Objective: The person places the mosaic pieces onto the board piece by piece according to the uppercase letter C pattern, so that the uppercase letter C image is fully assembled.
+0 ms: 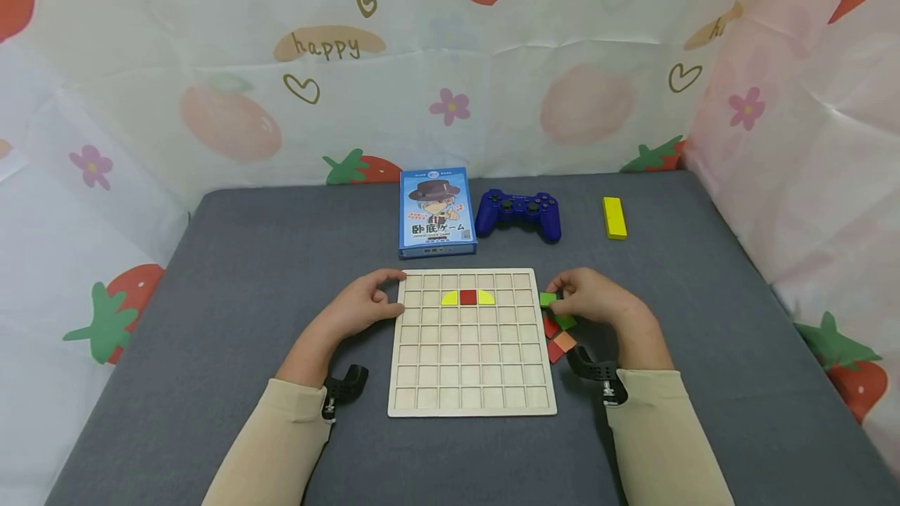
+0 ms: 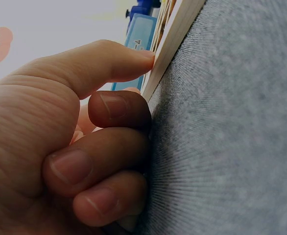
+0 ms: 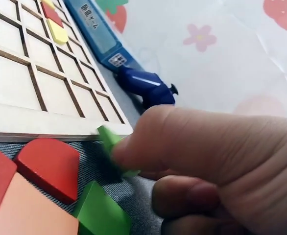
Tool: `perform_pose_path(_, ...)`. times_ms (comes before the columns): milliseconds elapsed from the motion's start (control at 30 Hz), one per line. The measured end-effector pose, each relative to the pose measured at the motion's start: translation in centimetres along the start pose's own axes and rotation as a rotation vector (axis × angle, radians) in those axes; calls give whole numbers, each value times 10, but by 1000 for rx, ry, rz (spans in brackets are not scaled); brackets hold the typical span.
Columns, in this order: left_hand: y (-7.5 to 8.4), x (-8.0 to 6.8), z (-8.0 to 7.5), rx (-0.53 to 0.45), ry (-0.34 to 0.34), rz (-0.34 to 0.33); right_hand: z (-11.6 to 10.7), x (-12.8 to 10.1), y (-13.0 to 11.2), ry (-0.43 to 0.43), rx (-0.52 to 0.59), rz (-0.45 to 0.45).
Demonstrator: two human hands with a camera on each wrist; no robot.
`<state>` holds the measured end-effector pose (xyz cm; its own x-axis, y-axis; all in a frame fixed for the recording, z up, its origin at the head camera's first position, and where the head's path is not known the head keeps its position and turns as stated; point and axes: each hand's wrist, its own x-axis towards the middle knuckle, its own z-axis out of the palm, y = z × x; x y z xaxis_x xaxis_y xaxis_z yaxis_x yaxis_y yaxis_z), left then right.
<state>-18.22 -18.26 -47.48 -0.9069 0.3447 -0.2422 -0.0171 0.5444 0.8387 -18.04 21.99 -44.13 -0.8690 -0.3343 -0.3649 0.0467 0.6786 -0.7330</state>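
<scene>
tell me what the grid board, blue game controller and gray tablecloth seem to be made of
Grid board: probably wood, matte, judging by its pale tan color and raw-looking edge.
Blue game controller: likely plastic, smooth with slight gloss, from the pale highlight along its grip.
Gray tablecloth: apparently fabric, matte, with fine ribbing up close; fiber unclear.

The right hand (image 1: 598,293) partly hides the green piece (image 1: 547,300) it pinches, blurred in the right wrist view; that view's edges crop the orange piece (image 3: 31,210) and the board (image 3: 11,81); the smallest print on the far blue box (image 1: 434,213) is illegible; the head view's near edge crops both sleeves (image 1: 270,443).
</scene>
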Motion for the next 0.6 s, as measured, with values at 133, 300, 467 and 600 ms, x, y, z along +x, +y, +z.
perform_pose_path(133,0,0,0,0,-2,3,0,0,-2,65,-6,-18)
perform_pose_path(300,1,0,0,-2,-2,2,-2,-3,-9,137,-31,-32)
perform_pose_path(467,1,0,-1,5,-5,8,-3,-8,-20,199,-69,-82)
perform_pose_path(600,0,0,-1,6,-2,4,-3,-13,-30,256,-101,-134)
